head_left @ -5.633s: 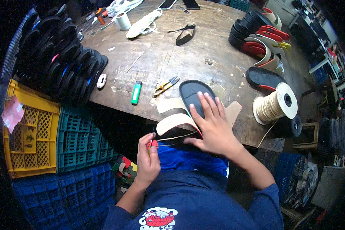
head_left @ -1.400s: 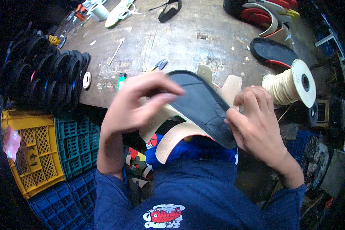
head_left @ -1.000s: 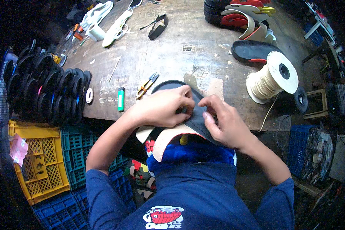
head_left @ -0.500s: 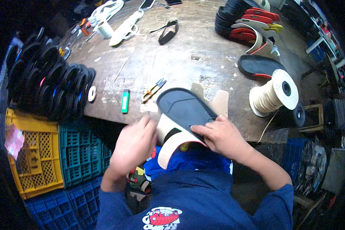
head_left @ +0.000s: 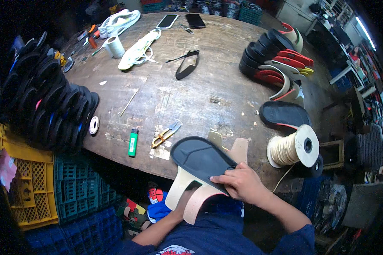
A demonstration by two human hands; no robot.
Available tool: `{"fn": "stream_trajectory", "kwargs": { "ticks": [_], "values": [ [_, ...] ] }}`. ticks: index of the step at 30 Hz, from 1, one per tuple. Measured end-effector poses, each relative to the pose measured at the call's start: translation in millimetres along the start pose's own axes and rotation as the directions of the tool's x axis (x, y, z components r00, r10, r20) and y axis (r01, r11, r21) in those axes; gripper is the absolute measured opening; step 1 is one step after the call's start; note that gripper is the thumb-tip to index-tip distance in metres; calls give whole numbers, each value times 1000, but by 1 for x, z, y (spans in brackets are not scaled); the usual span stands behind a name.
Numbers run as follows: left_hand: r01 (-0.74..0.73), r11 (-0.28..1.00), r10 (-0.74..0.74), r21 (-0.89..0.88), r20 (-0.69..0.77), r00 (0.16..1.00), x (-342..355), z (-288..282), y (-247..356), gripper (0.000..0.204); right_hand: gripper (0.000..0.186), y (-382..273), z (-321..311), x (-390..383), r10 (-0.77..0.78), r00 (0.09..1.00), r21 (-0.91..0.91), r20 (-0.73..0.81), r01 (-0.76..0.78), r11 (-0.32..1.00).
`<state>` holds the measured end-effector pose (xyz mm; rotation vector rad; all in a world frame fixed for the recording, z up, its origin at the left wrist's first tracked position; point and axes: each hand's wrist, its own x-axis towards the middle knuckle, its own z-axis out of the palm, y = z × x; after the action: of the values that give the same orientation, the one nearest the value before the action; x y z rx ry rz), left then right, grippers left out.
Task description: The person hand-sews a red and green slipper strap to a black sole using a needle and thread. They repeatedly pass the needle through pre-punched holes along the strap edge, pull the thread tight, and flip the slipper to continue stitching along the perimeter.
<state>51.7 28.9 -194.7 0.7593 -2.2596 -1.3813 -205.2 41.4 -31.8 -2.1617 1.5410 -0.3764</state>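
Observation:
A black sandal sole (head_left: 195, 155) lies tilted at the table's near edge, partly overhanging it. Pale straps (head_left: 198, 203) spread from its near side, and tan strap pieces (head_left: 239, 149) stick out beyond its far side. My right hand (head_left: 244, 183) grips the sole's right edge, with a fingertip pressed on the top face. Below the sole, my left hand (head_left: 181, 207) reaches in behind the straps; its fingers are hidden. Yellow-handled thread snips (head_left: 165, 136) and a green lighter (head_left: 133, 143) rest to the left of the sole.
A spool of cream cord (head_left: 285, 151) stands at right, near another black sole (head_left: 284, 114) and stacked sandal parts (head_left: 264, 55). Many black sandals (head_left: 51, 97) pile at left above plastic crates (head_left: 32, 191). Sneakers (head_left: 139, 51), phones (head_left: 195, 21) and a black strap (head_left: 187, 66) lie farther back.
My left hand has dropped from beside the sole to underneath it, behind the straps. My right hand keeps its grip. The view has tilted up, so the table appears lower.

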Motion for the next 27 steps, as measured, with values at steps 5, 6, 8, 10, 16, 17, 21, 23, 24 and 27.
{"fn": "stream_trajectory", "kwargs": {
  "ticks": [5,6,8,10,16,17,21,23,24,27],
  "values": [
    [-98,987,107,-126,68,992,8,-19,2,28,29,-11,-3,7,159,987,127,-29,-154,980],
    [-96,987,106,-132,79,991,8,-19,5,28,27,-13,-3,9,216,976,133,-16,-212,968],
    [-77,988,89,-133,92,992,6,-17,14,29,25,-17,-1,13,216,972,112,-87,-206,972],
    [-58,991,68,-119,80,995,1,-12,25,30,23,-19,3,14,221,969,104,-107,-210,972],
    [39,999,-39,3,79,996,-14,-25,49,34,19,-16,12,13,238,962,66,-133,-231,971],
    [102,992,-92,-73,130,987,-16,-29,50,34,19,-15,12,13,245,959,68,-141,-238,969],
    [490,535,-238,-688,434,869,-26,-35,52,31,19,-19,13,14,241,959,65,-152,-234,970],
    [614,-218,-68,-759,640,766,-26,-28,50,27,17,-21,12,15,236,960,49,-152,-231,972],
    [588,-566,70,-578,677,733,-26,-24,50,25,16,-21,11,16,229,960,54,-163,-223,973],
    [462,-856,285,-231,536,795,-27,-9,55,29,16,-21,11,16,210,960,64,-182,-202,977]
  ]
}}
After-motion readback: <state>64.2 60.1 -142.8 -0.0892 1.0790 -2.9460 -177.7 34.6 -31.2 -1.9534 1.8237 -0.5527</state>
